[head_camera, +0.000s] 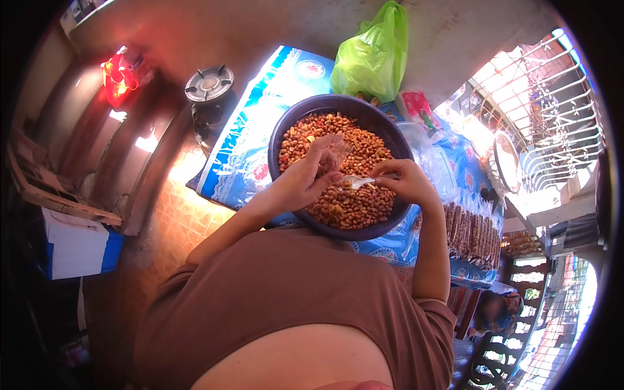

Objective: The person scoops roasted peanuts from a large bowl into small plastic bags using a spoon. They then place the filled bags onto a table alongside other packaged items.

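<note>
A dark purple basin (341, 100) full of reddish-brown peanuts (351, 207) stands on the table before me. Over its middle, my left hand (317, 170) grips a small clear plastic bag (342, 150), whose lower part my fingers hide. Some peanuts seem to be inside the bag. Between the fingertips of my right hand (402, 180) is a white plastic spoon (358, 181), pointing left towards the left hand, low over the peanuts. Yellowish flakes and red bits lie among the peanuts.
A blue flowered tablecloth (243, 161) covers the table. Behind the basin stands a green plastic bag (373, 58). Rows of filled narrow packets (470, 236) lie right, near a clear plastic container (441, 165). A gas burner (209, 85) stands left. Another person (499, 312) is at lower right.
</note>
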Available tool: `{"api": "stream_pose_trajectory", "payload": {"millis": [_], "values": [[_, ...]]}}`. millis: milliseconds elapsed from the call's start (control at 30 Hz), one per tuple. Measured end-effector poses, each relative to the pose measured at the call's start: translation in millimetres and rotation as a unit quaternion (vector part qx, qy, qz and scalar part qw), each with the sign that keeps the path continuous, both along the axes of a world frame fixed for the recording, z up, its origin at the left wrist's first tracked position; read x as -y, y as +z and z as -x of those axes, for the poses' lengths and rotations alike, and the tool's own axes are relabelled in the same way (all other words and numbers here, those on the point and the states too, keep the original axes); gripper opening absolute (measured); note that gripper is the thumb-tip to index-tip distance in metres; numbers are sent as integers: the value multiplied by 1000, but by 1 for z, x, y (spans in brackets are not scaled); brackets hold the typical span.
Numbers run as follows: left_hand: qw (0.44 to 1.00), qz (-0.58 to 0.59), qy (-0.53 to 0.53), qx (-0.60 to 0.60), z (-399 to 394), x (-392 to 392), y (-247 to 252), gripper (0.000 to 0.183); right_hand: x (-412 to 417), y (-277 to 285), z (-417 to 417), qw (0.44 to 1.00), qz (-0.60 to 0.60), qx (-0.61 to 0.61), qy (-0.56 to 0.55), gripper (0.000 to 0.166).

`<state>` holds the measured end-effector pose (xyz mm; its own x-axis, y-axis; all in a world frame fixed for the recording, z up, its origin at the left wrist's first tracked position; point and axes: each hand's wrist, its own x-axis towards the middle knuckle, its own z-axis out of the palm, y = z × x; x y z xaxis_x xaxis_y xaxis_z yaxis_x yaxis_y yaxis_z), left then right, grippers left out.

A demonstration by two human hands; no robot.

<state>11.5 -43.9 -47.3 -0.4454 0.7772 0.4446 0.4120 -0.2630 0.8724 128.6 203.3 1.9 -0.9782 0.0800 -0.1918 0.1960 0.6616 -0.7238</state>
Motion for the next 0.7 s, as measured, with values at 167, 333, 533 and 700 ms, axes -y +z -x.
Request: {"api": "stream_pose_trajectory", "payload": {"millis": [167, 333, 533, 700], "values": [[999, 2, -6, -36, 4, -6, 3, 64, -13, 40, -1, 999, -8, -41, -22, 17], [996, -1, -16, -86, 5, -11, -1, 68, -18, 95, -1, 995, -32, -90, -25, 16], [995, 24, -15, -99, 1, -13, 2, 71, -11, 127, 14, 991, -98, -85, 39, 14], [998, 16, -44, -30, -2, -14, 2, 74, -2, 132, 26, 991, -93, -77, 59, 12]]}}
